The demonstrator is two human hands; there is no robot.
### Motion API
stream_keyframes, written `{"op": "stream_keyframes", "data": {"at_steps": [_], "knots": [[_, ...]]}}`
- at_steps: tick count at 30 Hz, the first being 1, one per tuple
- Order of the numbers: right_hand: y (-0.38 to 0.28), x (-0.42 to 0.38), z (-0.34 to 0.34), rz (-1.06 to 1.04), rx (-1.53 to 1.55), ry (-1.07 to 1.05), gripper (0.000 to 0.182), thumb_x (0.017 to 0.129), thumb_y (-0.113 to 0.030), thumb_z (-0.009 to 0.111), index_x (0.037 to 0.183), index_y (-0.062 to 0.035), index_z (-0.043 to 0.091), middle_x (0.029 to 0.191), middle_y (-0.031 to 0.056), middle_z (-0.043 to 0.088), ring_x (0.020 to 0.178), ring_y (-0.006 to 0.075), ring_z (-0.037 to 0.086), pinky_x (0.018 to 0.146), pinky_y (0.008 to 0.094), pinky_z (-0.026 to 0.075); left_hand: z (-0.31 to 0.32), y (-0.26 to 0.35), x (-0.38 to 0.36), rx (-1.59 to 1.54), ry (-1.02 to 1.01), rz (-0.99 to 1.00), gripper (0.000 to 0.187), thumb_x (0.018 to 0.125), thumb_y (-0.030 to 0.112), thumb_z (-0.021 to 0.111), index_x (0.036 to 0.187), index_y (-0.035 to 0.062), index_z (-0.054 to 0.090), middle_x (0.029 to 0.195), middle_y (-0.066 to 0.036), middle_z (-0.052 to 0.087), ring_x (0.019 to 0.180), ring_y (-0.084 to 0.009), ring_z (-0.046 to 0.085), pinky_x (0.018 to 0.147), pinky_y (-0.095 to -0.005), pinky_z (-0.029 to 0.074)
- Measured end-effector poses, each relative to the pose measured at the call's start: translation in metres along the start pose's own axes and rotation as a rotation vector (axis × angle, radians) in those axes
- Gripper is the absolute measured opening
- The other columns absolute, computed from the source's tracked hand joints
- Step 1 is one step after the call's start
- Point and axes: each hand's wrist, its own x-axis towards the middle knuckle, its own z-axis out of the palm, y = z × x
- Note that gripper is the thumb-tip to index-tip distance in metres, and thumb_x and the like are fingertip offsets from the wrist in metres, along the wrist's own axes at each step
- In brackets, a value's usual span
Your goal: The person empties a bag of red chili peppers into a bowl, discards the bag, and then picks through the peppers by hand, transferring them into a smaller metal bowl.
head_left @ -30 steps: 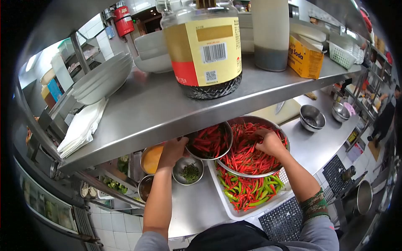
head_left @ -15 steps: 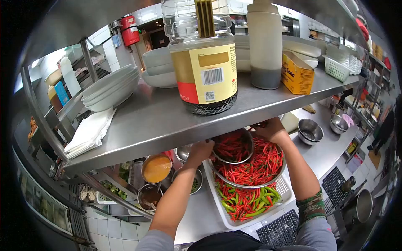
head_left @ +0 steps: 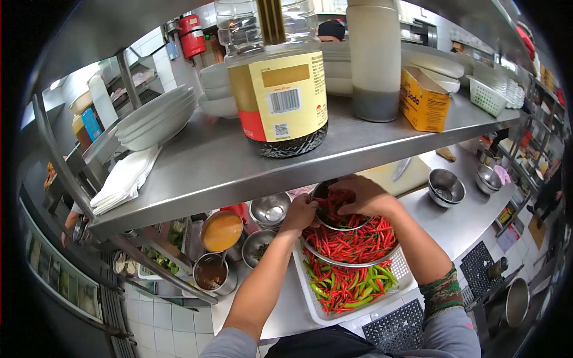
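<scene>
A small metal bowl [head_left: 348,227] with red chilies [head_left: 332,216] inside is set on a wide metal bowl [head_left: 346,263] heaped with more red chilies [head_left: 364,246]. My left hand [head_left: 301,212] is closed at the small bowl's left rim, apparently gripping it. Inside that bowl, my right hand [head_left: 365,196] has its fingers curled round some red chilies; the fingertips are partly hidden. Beneath the wide bowl, a white perforated basket [head_left: 409,277] contains red and green chilies [head_left: 355,286].
A steel shelf [head_left: 197,185] crosses above my hands, bearing a large labelled jar [head_left: 280,101], a squeeze bottle [head_left: 375,65] and a yellow box [head_left: 424,101]. Left of my forearm are a pot of orange liquid [head_left: 222,232] and metal bowls [head_left: 270,209]. A knife [head_left: 401,169] lies on a cutting board [head_left: 388,178].
My right hand has moved left from beyond the small bowl's right rim into the bowl, among the chilies. My left hand stays at the rim. The view has shifted slightly.
</scene>
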Motion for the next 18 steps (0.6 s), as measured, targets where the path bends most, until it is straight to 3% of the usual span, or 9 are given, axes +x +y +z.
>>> {"op": "stream_keyframes", "data": {"at_steps": [3, 5, 7, 9, 11, 13, 16, 18], "knots": [[-0.015, -0.003, -0.036, 0.164, 0.254, 0.019, 0.055, 0.074, -0.030, 0.079, 0.124, -0.0114, 0.065, 0.122, 0.0181, 0.065, 0.112, 0.0358, 0.062, 0.097, 0.0397, 0.049, -0.014, 0.011, -0.013, 0.080, 0.016, -0.032, 0.023, 0.094, 0.014, 0.053, 0.102, -0.0064, 0.061, 0.086, -0.012, 0.066, 0.064, -0.0184, 0.066, 0.049, -0.0289, 0.056], [-0.017, -0.017, -0.041, 0.421, 0.229, 0.219, 0.052, 0.080, -0.026, 0.078, 0.123, -0.0010, 0.063, 0.105, 0.0181, 0.070, 0.105, 0.0274, 0.064, 0.092, 0.0353, 0.050, -0.033, 0.014, -0.028, 0.094, 0.025, -0.052, 0.023, 0.095, 0.015, 0.052, 0.105, -0.0045, 0.061, 0.089, -0.011, 0.066, 0.067, -0.0165, 0.065, 0.049, -0.0280, 0.055], [-0.016, -0.035, -0.048, 0.371, 0.462, 0.308, 0.037, 0.085, -0.019, 0.073, 0.115, 0.0009, 0.065, 0.112, 0.0151, 0.069, 0.096, 0.0222, 0.068, 0.084, 0.0333, 0.054, -0.063, 0.010, -0.045, 0.029, 0.040, -0.047, 0.023, 0.096, 0.015, 0.052, 0.106, -0.0033, 0.061, 0.090, -0.010, 0.065, 0.066, -0.0168, 0.065, 0.049, -0.0284, 0.055], [-0.020, -0.067, -0.051, 0.368, 0.454, 0.329, 0.028, 0.088, -0.012, 0.069, 0.112, 0.0033, 0.064, 0.106, 0.0123, 0.069, 0.088, 0.0157, 0.066, 0.077, 0.0283, 0.053, -0.098, 0.023, -0.084, 0.179, 0.104, -0.111, 0.024, 0.096, 0.017, 0.052, 0.109, -0.0021, 0.060, 0.091, -0.010, 0.065, 0.066, -0.0165, 0.063, 0.048, -0.0293, 0.053], [0.001, -0.113, -0.019, 0.359, 0.631, 0.598, 0.022, 0.090, -0.009, 0.066, 0.108, 0.0029, 0.065, 0.100, 0.0106, 0.068, 0.084, 0.0126, 0.064, 0.071, 0.0262, 0.052, -0.139, 0.008, -0.127, 0.221, 0.176, -0.043, 0.024, 0.096, 0.016, 0.052, 0.109, -0.0023, 0.059, 0.089, -0.009, 0.064, 0.062, -0.0152, 0.061, 0.045, -0.0285, 0.050], [-0.007, -0.151, 0.007, 0.542, 0.469, 0.741, 0.020, 0.093, -0.015, 0.062, 0.103, 0.0023, 0.066, 0.090, 0.0078, 0.069, 0.072, 0.0097, 0.062, 0.062, 0.0227, 0.049, -0.164, 0.017, -0.183, 0.251, 0.268, -0.006, 0.013, 0.093, 0.012, 0.055, 0.094, -0.0008, 0.056, 0.075, -0.008, 0.060, 0.054, -0.0160, 0.058, 0.046, -0.0288, 0.048], [-0.025, -0.174, 0.016, 0.781, 0.580, 0.316, 0.024, 0.093, -0.020, 0.064, 0.102, 0.0027, 0.066, 0.081, 0.0058, 0.069, 0.063, 0.0108, 0.061, 0.057, 0.0250, 0.050, -0.212, -0.048, -0.248, 0.066, 0.261, -0.176, 0.010, 0.092, 0.009, 0.056, 0.088, 0.0004, 0.053, 0.071, -0.007, 0.059, 0.055, -0.0159, 0.059, 0.043, -0.0293, 0.049], [-0.045, -0.141, 0.007, 0.814, 0.599, 0.085, 0.025, 0.094, -0.023, 0.062, 0.102, 0.0011, 0.066, 0.078, 0.0040, 0.069, 0.058, 0.0098, 0.061, 0.052, 0.0254, 0.048, -0.222, -0.088, -0.286, -0.001, 0.278, -0.254, 0.013, 0.091, 0.009, 0.058, 0.083, 0.0000, 0.053, 0.069, -0.007, 0.059, 0.056, -0.0160, 0.059, 0.044, -0.0304, 0.050]]}}
